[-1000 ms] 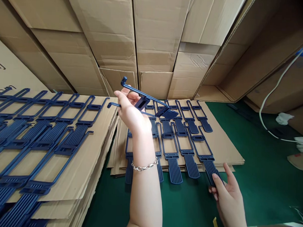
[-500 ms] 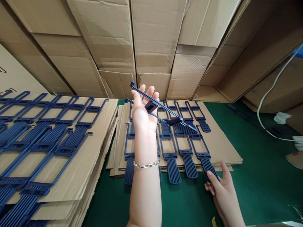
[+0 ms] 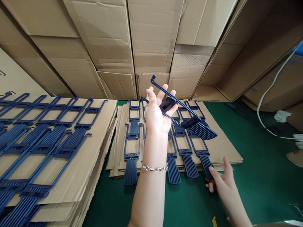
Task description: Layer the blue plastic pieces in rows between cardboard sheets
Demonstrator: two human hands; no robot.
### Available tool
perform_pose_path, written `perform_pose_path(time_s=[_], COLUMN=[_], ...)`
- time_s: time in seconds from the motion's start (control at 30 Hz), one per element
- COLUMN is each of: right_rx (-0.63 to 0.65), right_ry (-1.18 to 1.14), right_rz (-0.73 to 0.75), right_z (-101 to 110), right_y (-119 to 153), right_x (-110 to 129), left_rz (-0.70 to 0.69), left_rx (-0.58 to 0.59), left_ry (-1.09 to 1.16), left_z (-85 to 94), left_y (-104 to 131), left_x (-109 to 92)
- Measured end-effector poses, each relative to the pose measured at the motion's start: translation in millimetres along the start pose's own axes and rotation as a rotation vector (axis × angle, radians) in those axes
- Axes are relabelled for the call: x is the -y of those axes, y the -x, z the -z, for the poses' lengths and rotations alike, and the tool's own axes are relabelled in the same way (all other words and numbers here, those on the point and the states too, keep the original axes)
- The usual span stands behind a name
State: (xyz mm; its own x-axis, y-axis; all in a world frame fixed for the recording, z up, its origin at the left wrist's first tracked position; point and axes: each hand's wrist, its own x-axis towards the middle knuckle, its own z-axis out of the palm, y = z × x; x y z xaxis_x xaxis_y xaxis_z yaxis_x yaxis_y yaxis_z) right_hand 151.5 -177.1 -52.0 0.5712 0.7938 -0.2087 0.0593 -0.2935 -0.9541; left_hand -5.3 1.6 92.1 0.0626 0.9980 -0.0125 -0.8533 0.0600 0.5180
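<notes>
My left hand point(image 3: 159, 110) is raised palm up over the middle of the cardboard, a bracelet on its wrist. Its fingers hold a dark blue plastic bracket point(image 3: 192, 121), which has a long hooked frame, a slotted crosspiece and a ribbed paddle. The bracket tilts, hooks up to the left and paddle down to the right. At lower right, my right hand point(image 3: 222, 180) pinches the ribbed end of another blue bracket point(image 3: 201, 146) lying on the cardboard. More such brackets point(image 3: 131, 156) lie in two rows beneath my left hand, partly hidden by my forearm.
On the left, a cardboard stack point(image 3: 90, 157) carries several overlapping blue brackets point(image 3: 37, 169). Cardboard boxes point(image 3: 111, 36) wall off the back. The table point(image 3: 193, 207) is green. At right lie a white cable point(image 3: 263, 94) and crumpled white scraps point(image 3: 282, 117).
My left hand has moved right with its bracket, whose ribbed paddle now reaches farther right. My right hand has shifted slightly and still pinches the same bracket end.
</notes>
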Motion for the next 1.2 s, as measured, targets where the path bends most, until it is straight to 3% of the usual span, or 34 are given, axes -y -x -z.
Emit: perform_pose_path(time_s=[0.17,0.27,0.33,0.5,0.63,0.73,0.83,0.93,1.07,1.2], right_rx=[-0.240,-0.389,-0.364,-0.032,-0.084,-0.052,-0.064,-0.110,-0.155,-0.172], right_ry=[0.560,0.650,0.500,-0.105,-0.241,-0.352,-0.463,-0.475,-0.392,-0.379], right_rz=[0.147,0.262,0.293,0.271,0.110,0.094,0.084,-0.015,-0.153,-0.213], right_z=[18.6,22.0,19.3,8.4,8.7,14.6,24.0,36.0,46.8,43.1], right_y=[2.0,6.0,8.7,17.3,21.5,17.3,6.3,-7.8,-19.3,-21.0], right_x=[7.1,9.7,11.1,21.4,32.4,32.8,24.5,13.3,6.8,10.9], left_rz=[0.093,0.238,0.337,0.507,0.570,0.515,0.367,0.208,0.141,0.153], left_rx=[0.052,0.179,0.281,0.480,0.571,0.504,0.339,0.181,0.014,-0.065], left_ry=[-0.027,-0.069,-0.085,-0.077,-0.096,-0.169,-0.287,-0.299,0.069,0.454], left_z=[-7.7,-11.5,-13.7,-19.8,-25.3,-27.1,-23.8,-14.0,5.5,20.4], left_y=[9.0,13.1,15.8,25.9,34.1,34.0,26.4,13.7,-3.7,-12.2], left_x=[8.6,10.6,13.7,32.2,48.6,54.7,51.3,38.3,15.3,-3.2])
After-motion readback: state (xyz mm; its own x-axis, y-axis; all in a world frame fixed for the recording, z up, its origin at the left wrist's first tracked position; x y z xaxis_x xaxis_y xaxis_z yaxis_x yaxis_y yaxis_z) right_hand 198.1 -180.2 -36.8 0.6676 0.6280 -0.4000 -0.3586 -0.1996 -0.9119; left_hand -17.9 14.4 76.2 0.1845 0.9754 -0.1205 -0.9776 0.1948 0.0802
